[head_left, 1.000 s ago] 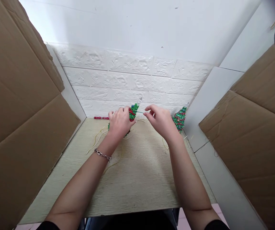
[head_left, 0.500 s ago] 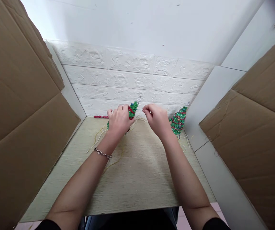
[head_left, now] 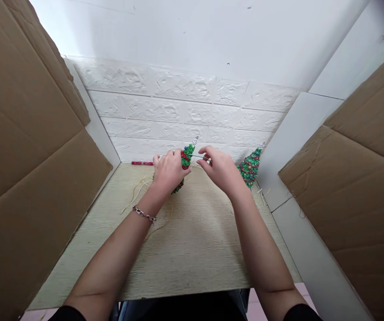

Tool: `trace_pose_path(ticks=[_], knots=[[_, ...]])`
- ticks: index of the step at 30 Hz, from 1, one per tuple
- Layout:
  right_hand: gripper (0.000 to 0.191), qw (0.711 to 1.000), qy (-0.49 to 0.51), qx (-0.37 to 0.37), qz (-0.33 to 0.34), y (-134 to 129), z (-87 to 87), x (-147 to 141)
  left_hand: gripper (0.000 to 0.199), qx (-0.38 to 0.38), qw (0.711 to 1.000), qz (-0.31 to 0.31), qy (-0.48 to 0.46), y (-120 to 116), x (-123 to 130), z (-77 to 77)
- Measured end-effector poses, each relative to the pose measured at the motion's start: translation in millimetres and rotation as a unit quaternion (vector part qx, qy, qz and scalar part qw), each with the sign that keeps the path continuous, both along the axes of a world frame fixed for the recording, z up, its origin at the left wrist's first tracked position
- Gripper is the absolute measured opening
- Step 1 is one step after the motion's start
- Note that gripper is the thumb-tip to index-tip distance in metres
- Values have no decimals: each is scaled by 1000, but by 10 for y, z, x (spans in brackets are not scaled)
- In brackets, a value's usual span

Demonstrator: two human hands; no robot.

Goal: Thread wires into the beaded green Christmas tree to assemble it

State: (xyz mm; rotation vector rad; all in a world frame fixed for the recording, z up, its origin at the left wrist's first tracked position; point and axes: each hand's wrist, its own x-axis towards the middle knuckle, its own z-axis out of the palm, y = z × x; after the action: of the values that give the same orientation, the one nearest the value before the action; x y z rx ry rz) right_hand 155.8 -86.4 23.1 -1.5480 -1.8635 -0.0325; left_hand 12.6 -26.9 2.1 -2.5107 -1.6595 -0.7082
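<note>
1 beaded Christmas tree [head_left: 187,156], clasped in left hand [head_left: 168,169]; right hand [head_left: 221,168], thumb and forefinger parted around thin wire [head_left: 196,155]. Tree probably light, fragile; grip mid-body.

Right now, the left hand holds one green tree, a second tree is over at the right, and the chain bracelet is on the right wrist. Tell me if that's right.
Not quite: the head view shows the chain bracelet on the left wrist. The left hand holds one green tree, and a second tree is over at the right.
</note>
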Motion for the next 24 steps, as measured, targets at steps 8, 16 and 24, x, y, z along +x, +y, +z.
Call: trace_pose_path(ticks=[8, 16, 24], knots=[[13, 998, -46, 29, -17, 4, 20, 45, 48, -6, 1000, 5, 5, -5, 7, 9], [12, 996, -86, 14, -14, 145, -114, -116, 36, 5, 1000, -22, 6, -58, 64, -40], [22, 999, -19, 28, 27, -28, 16, -40, 39, -41, 999, -28, -15, -7, 15, 14]])
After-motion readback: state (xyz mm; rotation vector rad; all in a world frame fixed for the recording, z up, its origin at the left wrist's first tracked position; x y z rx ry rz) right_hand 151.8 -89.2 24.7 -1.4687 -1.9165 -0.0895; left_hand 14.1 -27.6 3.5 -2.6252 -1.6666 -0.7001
